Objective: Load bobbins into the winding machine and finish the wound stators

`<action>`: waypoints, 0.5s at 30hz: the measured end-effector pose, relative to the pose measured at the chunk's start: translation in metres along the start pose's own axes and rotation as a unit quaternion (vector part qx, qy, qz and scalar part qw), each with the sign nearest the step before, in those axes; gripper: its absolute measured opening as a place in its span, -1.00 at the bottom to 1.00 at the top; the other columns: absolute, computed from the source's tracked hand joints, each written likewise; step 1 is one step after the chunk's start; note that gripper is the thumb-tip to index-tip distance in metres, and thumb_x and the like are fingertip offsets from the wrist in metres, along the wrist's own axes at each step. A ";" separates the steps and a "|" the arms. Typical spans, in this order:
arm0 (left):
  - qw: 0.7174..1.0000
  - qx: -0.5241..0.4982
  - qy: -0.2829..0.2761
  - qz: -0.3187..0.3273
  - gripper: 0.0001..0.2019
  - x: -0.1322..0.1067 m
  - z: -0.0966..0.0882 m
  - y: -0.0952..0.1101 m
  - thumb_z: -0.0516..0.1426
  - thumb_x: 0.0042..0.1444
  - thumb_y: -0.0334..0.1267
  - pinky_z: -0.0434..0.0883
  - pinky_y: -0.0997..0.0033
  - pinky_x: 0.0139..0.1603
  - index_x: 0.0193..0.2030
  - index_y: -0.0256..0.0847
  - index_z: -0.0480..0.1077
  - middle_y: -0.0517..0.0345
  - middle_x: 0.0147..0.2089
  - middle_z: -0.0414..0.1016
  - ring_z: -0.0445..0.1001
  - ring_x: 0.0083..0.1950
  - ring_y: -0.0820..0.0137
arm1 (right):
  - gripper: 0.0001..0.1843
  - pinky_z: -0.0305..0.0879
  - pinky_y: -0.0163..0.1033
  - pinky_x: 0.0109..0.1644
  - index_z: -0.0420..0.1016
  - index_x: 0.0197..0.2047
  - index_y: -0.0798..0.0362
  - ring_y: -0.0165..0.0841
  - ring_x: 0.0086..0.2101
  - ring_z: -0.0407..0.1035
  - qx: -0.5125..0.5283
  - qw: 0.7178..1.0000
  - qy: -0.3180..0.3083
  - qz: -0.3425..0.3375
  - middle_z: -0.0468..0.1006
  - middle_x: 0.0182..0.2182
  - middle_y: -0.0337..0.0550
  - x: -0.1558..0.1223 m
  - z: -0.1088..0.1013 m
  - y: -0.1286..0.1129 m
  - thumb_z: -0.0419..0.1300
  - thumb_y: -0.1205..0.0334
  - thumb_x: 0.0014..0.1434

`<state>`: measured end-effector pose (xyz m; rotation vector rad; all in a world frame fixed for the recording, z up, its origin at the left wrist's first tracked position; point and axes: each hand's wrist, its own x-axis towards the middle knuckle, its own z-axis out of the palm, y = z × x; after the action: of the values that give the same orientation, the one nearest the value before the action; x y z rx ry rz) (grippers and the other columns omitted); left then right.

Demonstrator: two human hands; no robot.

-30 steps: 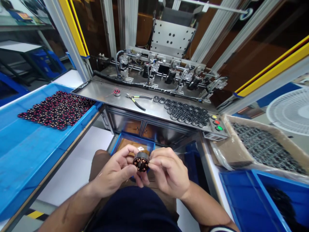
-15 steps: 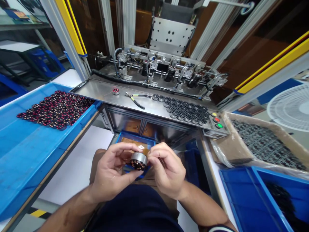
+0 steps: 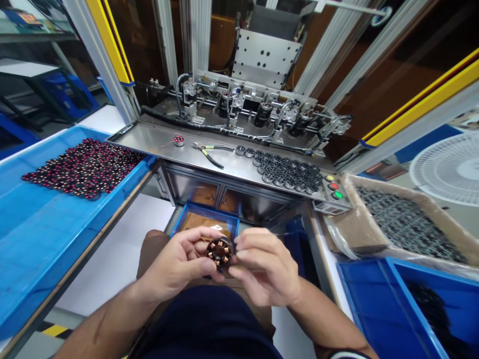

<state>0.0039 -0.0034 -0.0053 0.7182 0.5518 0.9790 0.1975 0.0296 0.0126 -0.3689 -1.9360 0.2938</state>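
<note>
My left hand (image 3: 179,262) is closed round a wound motor stator (image 3: 219,253), thumb in front and fingers behind. Its face with copper coils and a dark centre is turned up towards me. Thin copper wire (image 3: 202,240) trails by the left fingers. At the stator's right edge, my right hand (image 3: 267,264) has its fingers curled and thumb close by; what lies between the fingertips is hidden. On the metal ledge ahead sit another stator (image 3: 178,141) with red coils, a pair of cutting pliers (image 3: 211,153) and several grey-black cores (image 3: 288,169) in rows.
A blue tray (image 3: 56,239) with many wound stators stands at left. Right are a control box with buttons (image 3: 334,186), a lined carton (image 3: 359,234) of cores, a blue bin (image 3: 366,289) and a white fan (image 3: 449,169). Behind the ledge stands a machine (image 3: 262,107).
The stator has tilted so its coil face now points up at me instead of its metal side. My right hand has shifted slightly right, its fingers less tightly bunched.
</note>
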 end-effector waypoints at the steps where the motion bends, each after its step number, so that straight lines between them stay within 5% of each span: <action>1: 1.000 0.004 0.005 0.014 -0.61 -0.001 -0.001 -0.002 0.38 -0.04 -0.29 0.59 0.44 -0.21 -0.05 -0.18 0.46 0.06 -0.20 0.65 0.65 -0.20 0.31 | -0.47 0.53 -0.03 -0.07 0.33 0.12 0.09 -0.20 -0.12 0.45 0.009 1.000 0.015 0.015 0.46 -0.14 0.02 0.000 -0.002 0.002 0.33 0.30 0.08; 4: 0.999 0.009 0.007 0.040 -0.59 -0.005 -0.004 -0.006 0.37 -0.01 -0.28 0.59 0.39 -0.14 0.00 -0.13 0.44 0.05 -0.13 0.65 0.63 -0.08 0.25 | -0.24 0.44 0.17 0.06 0.25 0.24 0.01 -0.03 0.08 0.34 0.024 0.998 0.010 0.051 0.36 0.07 0.14 0.002 -0.008 0.007 0.42 0.13 0.01; 9: 0.998 0.019 0.007 0.055 -0.57 -0.006 -0.005 -0.010 0.37 -0.01 -0.29 0.59 0.45 -0.16 0.02 -0.14 0.45 0.07 -0.13 0.64 0.64 -0.14 0.30 | -0.56 0.51 -0.20 -0.23 0.47 0.02 0.09 -0.30 -0.23 0.48 0.064 0.995 -0.045 0.057 0.51 -0.22 -0.02 0.012 -0.010 0.004 0.40 0.25 0.07; 15: 0.998 0.011 0.009 0.066 -0.60 -0.005 -0.003 -0.010 0.35 0.02 -0.32 0.60 0.43 -0.22 0.02 -0.13 0.43 0.12 -0.19 0.63 0.65 -0.25 0.33 | -0.79 0.50 -0.18 -0.26 0.56 -0.16 0.15 -0.32 -0.31 0.49 0.029 0.997 -0.054 0.041 0.57 -0.35 -0.03 0.017 -0.009 -0.004 0.32 0.46 0.09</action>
<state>0.0048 -0.0110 -0.0140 0.7748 0.5364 1.1044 0.1988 0.0332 0.0318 -0.4013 -2.0164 0.4297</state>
